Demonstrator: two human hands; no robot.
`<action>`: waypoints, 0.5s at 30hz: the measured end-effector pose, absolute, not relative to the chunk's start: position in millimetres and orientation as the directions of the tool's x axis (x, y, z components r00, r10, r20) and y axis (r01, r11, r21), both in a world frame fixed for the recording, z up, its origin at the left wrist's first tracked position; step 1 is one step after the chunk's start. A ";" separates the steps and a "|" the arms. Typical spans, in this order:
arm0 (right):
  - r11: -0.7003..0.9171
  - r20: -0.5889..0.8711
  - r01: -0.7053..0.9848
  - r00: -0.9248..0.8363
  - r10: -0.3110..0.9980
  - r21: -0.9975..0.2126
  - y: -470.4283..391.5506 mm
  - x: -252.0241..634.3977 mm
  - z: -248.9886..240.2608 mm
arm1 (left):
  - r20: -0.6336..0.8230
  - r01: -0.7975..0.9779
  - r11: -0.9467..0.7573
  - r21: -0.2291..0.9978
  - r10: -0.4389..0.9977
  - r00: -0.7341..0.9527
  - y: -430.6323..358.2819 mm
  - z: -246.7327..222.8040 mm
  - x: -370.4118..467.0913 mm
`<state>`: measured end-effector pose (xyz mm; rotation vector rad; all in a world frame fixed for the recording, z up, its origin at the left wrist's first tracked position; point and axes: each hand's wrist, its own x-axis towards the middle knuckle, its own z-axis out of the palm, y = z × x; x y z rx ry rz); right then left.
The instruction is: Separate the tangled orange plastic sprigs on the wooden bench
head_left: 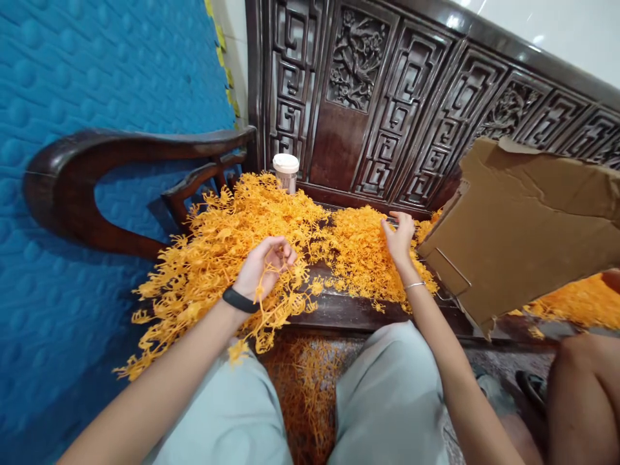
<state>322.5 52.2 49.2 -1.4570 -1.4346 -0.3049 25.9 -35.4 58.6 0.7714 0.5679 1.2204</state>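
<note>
Left hand (267, 261) is raised at the near side of the larger heap of orange plastic sprigs (208, 278); its fingers are curled inward, and a thin orange sprig (262, 281) is loosely grasped, its stem trailed down past the wrist. A black wristband (238, 300) is worn on that arm. Right hand (401, 240) is held over the smaller heap of orange sprigs (361, 248); its fingers are released, thumb and index finger parted. A silver bracelet (414, 285) is worn at that wrist.

Both heaps are borne by a dark wooden tabletop (334, 310), a bare strip left in front of the smaller one. The larger heap is tangled and spilled over the front edge, toward the left knee. At its back, a clear jar with a white lid (285, 169) is stood upright, its base hidden.

Right of the right hand, a cardboard sheet (523, 232) is propped at a tilt, with a bent metal wire (453, 268) at its lower left. Beyond it, more orange pieces (576, 300) are spread, and another person's bare knee (581, 371) is seen nearby. Orange scraps (310, 387) are strewn on the floor between the light trousers (392, 381)
</note>
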 end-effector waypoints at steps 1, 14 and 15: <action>0.282 0.762 0.831 0.234 0.604 -0.479 48.5 314.0 54.2 | 0.007 -0.599 0.163 0.784 0.962 0.272 -34.4 57.7 26.2; 0.254 0.065 0.358 -0.464 0.883 -0.898 -17.3 194.5 52.2 | 0.020 -0.416 0.085 0.905 0.970 0.243 -33.6 48.3 25.3; 0.245 0.065 0.315 -0.488 0.870 -0.917 -17.4 194.3 52.0 | 0.030 -0.406 0.075 0.911 0.968 0.248 -33.9 47.8 24.1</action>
